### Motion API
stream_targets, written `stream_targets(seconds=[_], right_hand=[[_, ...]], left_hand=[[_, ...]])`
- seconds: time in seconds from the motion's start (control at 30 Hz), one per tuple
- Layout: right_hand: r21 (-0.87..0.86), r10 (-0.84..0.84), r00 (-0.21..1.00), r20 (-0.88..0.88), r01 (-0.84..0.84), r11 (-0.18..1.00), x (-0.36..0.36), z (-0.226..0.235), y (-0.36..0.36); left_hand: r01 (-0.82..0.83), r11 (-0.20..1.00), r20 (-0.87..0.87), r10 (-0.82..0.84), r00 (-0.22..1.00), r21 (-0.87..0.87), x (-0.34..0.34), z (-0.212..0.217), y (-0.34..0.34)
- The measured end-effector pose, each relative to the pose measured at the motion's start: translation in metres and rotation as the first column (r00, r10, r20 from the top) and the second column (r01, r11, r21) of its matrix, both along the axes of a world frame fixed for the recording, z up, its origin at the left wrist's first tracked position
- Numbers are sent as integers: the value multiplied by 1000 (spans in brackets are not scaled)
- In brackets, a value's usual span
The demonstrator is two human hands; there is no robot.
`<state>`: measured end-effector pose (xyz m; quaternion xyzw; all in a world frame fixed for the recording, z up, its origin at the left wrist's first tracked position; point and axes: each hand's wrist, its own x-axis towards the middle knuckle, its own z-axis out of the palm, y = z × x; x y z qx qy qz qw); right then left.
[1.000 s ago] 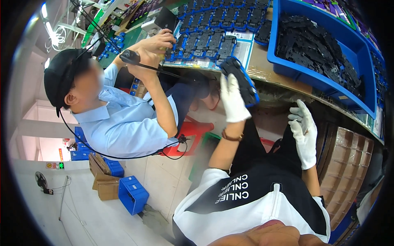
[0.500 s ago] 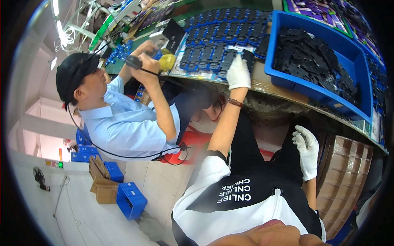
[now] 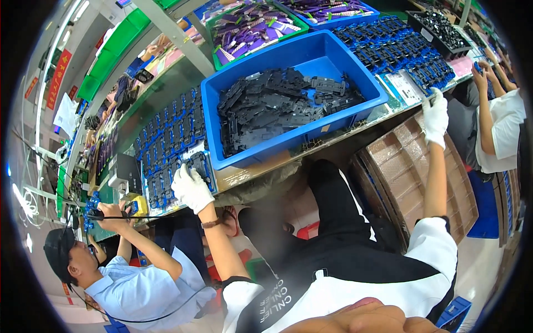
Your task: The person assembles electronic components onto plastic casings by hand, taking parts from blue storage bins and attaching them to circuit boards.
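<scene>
My left hand (image 3: 191,188), in a white glove, rests on the near edge of the left group of black and blue plastic car chassis (image 3: 169,147). Its fingers are loosely bent and a little apart over the pieces, and I see nothing gripped in them. Farther right, my gloved right hand (image 3: 436,117) reaches to the table edge, fingers apart. Its tips meet the front end of the right group of black and blue chassis (image 3: 430,75). Between the hands stands a blue bin (image 3: 294,136) holding a heap of flat black plastic plates (image 3: 266,105).
Green and blue trays of purple parts (image 3: 252,33) stand behind the bin. A black box of small parts (image 3: 438,33) is at the far right. Below the table leans a stack of brown divided trays (image 3: 422,172). A co-worker (image 3: 144,288) sits close at left, holding a tool.
The view has swung to the right. My right hand has risen from beside my lap to the right-hand chassis. My left hand stays at the left-hand group.
</scene>
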<state>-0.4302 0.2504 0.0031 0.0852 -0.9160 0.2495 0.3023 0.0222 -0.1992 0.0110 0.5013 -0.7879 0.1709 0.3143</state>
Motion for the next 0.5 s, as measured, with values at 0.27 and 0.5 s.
stream_targets(seconds=[0.27,0.5], right_hand=[[67,164,972,171,-177,982,-123,-65,42],[-363,521,850,76,-463,809,17,42,-26]], left_hand=[[472,879,-849,-194,492,73,-31,40,85],[999,41,-981,194,-12,-4,-79,30,194]])
